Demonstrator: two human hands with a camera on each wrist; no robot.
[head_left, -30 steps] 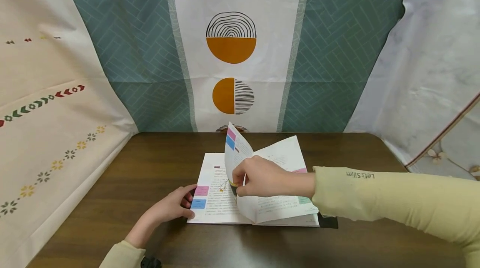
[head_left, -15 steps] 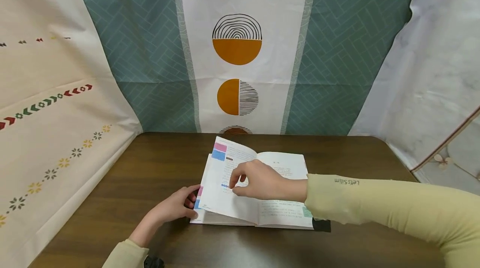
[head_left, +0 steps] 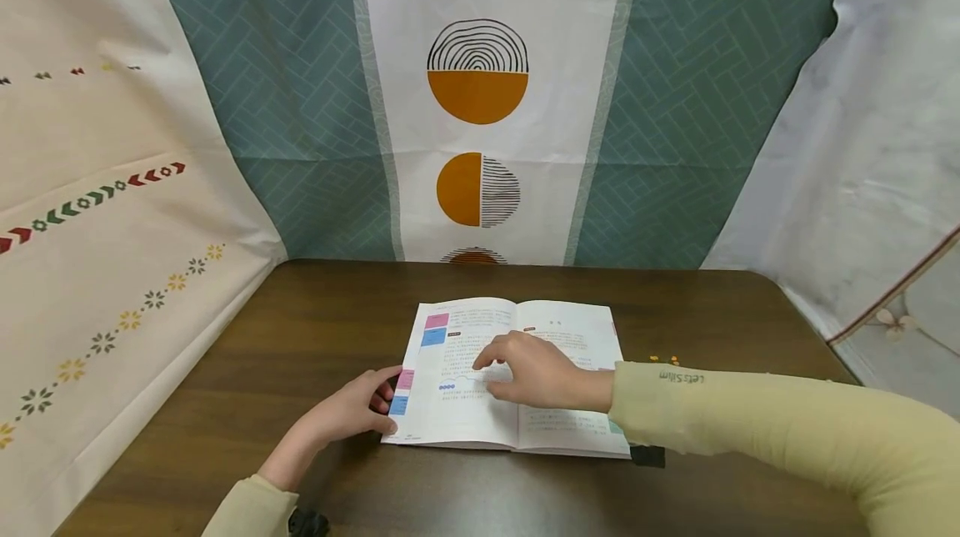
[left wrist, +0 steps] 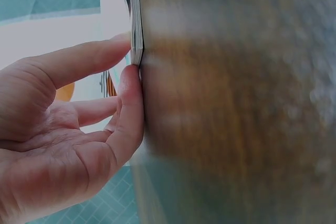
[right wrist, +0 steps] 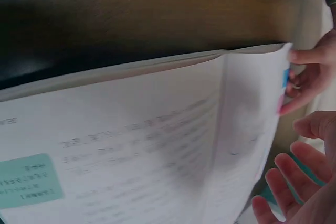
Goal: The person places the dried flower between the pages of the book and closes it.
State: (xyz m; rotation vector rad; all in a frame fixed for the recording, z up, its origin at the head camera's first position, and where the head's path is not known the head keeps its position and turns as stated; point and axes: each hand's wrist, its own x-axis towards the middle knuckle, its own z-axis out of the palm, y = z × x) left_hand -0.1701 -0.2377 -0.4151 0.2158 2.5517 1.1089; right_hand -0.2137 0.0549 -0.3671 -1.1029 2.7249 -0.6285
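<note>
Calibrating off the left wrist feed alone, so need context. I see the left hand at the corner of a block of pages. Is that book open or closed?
Observer: Open. In the head view the book lies with two facing pages up.
Operator: I get a sliver of another hand. Where is it?
Observer: The head view has the right hand over the book, its fingers above the left page.
Operator: Is it gripping a page?
Observer: No. The right wrist view shows its fingers spread, with no paper between them.
</note>
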